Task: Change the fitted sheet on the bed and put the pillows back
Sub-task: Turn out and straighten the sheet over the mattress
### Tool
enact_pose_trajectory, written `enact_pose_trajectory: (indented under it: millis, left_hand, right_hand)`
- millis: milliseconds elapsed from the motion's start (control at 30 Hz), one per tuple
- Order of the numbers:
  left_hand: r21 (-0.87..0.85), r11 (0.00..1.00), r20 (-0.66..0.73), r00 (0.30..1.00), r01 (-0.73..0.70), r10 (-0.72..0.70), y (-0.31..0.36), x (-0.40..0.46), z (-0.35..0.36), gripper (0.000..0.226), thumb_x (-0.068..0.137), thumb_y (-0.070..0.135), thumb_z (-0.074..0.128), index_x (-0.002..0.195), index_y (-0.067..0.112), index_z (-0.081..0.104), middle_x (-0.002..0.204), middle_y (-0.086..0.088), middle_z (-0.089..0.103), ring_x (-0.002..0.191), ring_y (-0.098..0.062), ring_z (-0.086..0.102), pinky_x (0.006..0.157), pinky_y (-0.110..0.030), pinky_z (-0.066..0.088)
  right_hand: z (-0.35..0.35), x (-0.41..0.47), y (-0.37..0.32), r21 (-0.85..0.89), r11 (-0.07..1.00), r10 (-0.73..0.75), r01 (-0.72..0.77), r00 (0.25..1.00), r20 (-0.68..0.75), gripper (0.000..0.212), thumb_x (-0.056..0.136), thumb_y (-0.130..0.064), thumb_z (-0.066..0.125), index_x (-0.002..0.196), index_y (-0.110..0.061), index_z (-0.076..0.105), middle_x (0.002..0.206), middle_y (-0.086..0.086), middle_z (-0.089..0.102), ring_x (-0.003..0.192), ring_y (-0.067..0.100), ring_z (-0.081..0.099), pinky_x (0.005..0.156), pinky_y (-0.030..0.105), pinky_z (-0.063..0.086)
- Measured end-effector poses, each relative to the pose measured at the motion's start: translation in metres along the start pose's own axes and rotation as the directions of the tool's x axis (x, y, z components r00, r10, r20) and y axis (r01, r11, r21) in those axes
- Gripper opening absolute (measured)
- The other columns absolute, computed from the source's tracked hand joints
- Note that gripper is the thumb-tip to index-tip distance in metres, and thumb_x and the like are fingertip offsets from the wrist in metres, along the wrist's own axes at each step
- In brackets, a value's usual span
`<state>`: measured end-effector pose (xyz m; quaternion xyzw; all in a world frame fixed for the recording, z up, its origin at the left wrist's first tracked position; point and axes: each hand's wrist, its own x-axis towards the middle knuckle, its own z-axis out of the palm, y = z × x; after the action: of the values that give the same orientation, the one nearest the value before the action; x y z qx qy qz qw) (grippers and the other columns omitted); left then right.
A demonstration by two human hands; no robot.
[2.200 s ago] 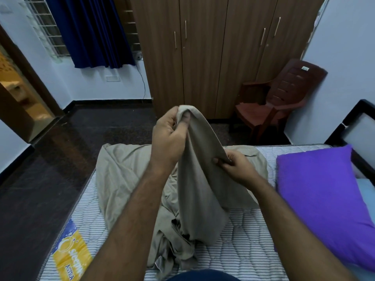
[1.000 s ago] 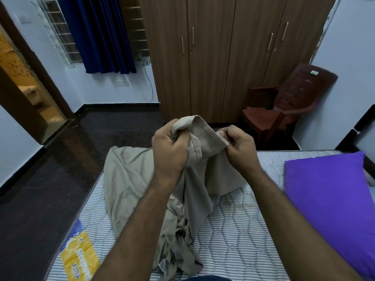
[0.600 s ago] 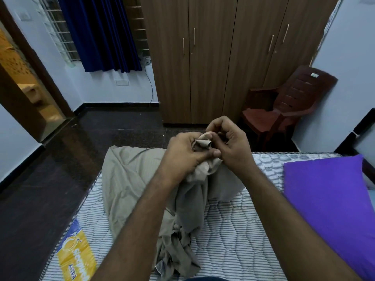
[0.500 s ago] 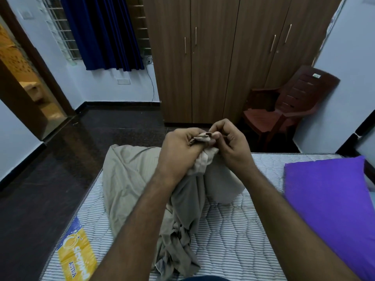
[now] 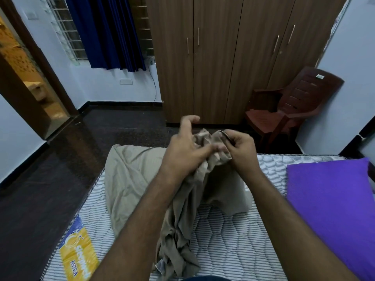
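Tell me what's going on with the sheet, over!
Right hand pinching the beige sheet at a bunched edge. Left hand against the bunch, grip unclear. Sheet still heaped on bare mattress. Purple pillow lying alongside, not in the way.

On the striped, quilted white mattress (image 5: 233, 236), a yellow and blue printed label patch (image 5: 78, 254) sits at about 7 o'clock; its small blue word reads "ASTRA", while the larger white script beside it is not clearly legible. A small white sticker (image 5: 320, 76) on the dark brown plastic chair (image 5: 288, 110), at about 2 o'clock, is too small to read.
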<state>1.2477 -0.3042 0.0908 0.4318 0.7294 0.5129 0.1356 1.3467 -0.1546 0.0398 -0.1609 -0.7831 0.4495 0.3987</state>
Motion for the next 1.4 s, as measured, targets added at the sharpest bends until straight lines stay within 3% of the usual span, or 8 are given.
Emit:
enact_pose_trajectory:
  millis: [100, 167, 233, 567, 700, 867, 1167, 1400]
  left_hand:
    - [-0.007, 1.000, 0.117, 0.993, -0.005, 0.006, -0.009, 0.000, 0.012, 0.061, 0.070, 0.047, 0.088, 0.125, 0.033, 0.064, 0.100, 0.007, 0.077, 0.098, -0.005, 0.071, 0.091, -0.039, 0.059]
    - [-0.030, 0.999, 0.048, 0.999, -0.016, 0.017, -0.008, 0.002, 0.012, 0.020, 0.078, 0.044, 0.081, 0.086, 0.027, 0.073, 0.077, 0.006, 0.075, 0.077, -0.012, 0.072, 0.076, -0.049, 0.059]
    - [0.113, 0.993, -0.079, 0.995, -0.044, 0.053, -0.009, 0.004, 0.007, 0.027, 0.085, 0.048, 0.074, 0.072, 0.025, 0.068, 0.064, 0.004, 0.068, 0.063, -0.014, 0.067, 0.063, -0.048, 0.056]
    - [-0.167, 0.951, -0.458, 0.875, -0.261, 0.160, 0.006, 0.002, 0.000, 0.017, 0.099, 0.019, 0.066, 0.082, 0.015, 0.066, 0.074, 0.011, 0.058, 0.067, -0.001, 0.053, 0.065, -0.021, 0.043]
    - [-0.118, 0.976, -0.279, 0.949, -0.185, 0.146, -0.003, 0.003, 0.005, 0.038, 0.074, 0.049, 0.084, 0.098, 0.025, 0.066, 0.108, 0.005, 0.055, 0.096, -0.007, 0.063, 0.082, -0.018, 0.052]
    - [-0.330, 0.944, 0.173, 0.984, 0.014, 0.046, -0.012, 0.002, 0.011, 0.064, 0.071, 0.029, 0.092, 0.125, 0.023, 0.059, 0.113, -0.002, 0.074, 0.111, -0.018, 0.070, 0.098, -0.048, 0.056]
    - [-0.294, 0.930, -0.341, 0.933, -0.219, 0.111, 0.002, 0.006, 0.009, 0.008, 0.092, 0.013, 0.073, 0.100, 0.014, 0.072, 0.085, 0.014, 0.072, 0.084, -0.003, 0.068, 0.075, -0.021, 0.053]
    - [-0.307, 0.946, -0.075, 0.993, -0.108, 0.089, -0.006, 0.010, 0.016, 0.037, 0.083, 0.024, 0.083, 0.116, 0.021, 0.065, 0.107, 0.003, 0.072, 0.102, -0.012, 0.069, 0.086, -0.032, 0.055]
  right_hand:
    - [0.001, 0.011, -0.026, 0.000, 0.996, -0.093, 0.093, 0.987, 0.130, 0.027, 0.095, -0.023, 0.069, 0.067, -0.025, 0.067, 0.062, -0.006, 0.064, 0.061, 0.002, 0.056, 0.055, 0.027, 0.045]
    - [-0.001, 0.015, -0.025, -0.021, 0.993, -0.110, 0.113, 0.988, 0.112, 0.029, 0.096, -0.026, 0.067, 0.067, -0.032, 0.063, 0.062, -0.010, 0.061, 0.061, 0.000, 0.053, 0.057, 0.024, 0.042]
    - [-0.003, 0.013, -0.013, 0.013, 0.997, -0.081, 0.080, 0.992, 0.097, 0.021, 0.097, -0.037, 0.062, 0.077, -0.030, 0.063, 0.070, -0.005, 0.063, 0.068, 0.004, 0.054, 0.062, 0.030, 0.044]
    - [0.009, -0.022, 0.031, -0.024, 0.996, 0.093, -0.090, 0.968, 0.233, 0.032, 0.101, -0.030, 0.058, 0.072, -0.016, 0.061, 0.064, -0.004, 0.057, 0.066, 0.001, 0.049, 0.061, 0.033, 0.038]
    - [0.003, -0.008, 0.002, 0.119, 0.991, 0.042, -0.059, 0.990, 0.136, 0.015, 0.096, -0.019, 0.060, 0.090, -0.018, 0.074, 0.083, 0.000, 0.074, 0.085, 0.010, 0.065, 0.074, 0.038, 0.052]
    - [-0.001, 0.006, -0.032, 0.070, 0.996, -0.072, 0.060, 0.982, 0.175, 0.017, 0.093, -0.009, 0.067, 0.078, -0.016, 0.067, 0.069, 0.002, 0.065, 0.069, 0.007, 0.055, 0.062, 0.033, 0.045]
    - [-0.008, -0.026, 0.008, 0.063, 0.991, 0.096, -0.120, 0.949, 0.299, 0.025, 0.095, -0.041, 0.067, 0.093, -0.016, 0.068, 0.087, 0.014, 0.066, 0.078, 0.020, 0.060, 0.067, 0.035, 0.045]
    - [-0.013, -0.024, 0.008, 0.013, 0.997, 0.073, -0.074, 0.996, 0.041, 0.014, 0.096, -0.009, 0.057, 0.090, -0.012, 0.070, 0.085, 0.011, 0.070, 0.080, 0.023, 0.064, 0.073, 0.052, 0.052]
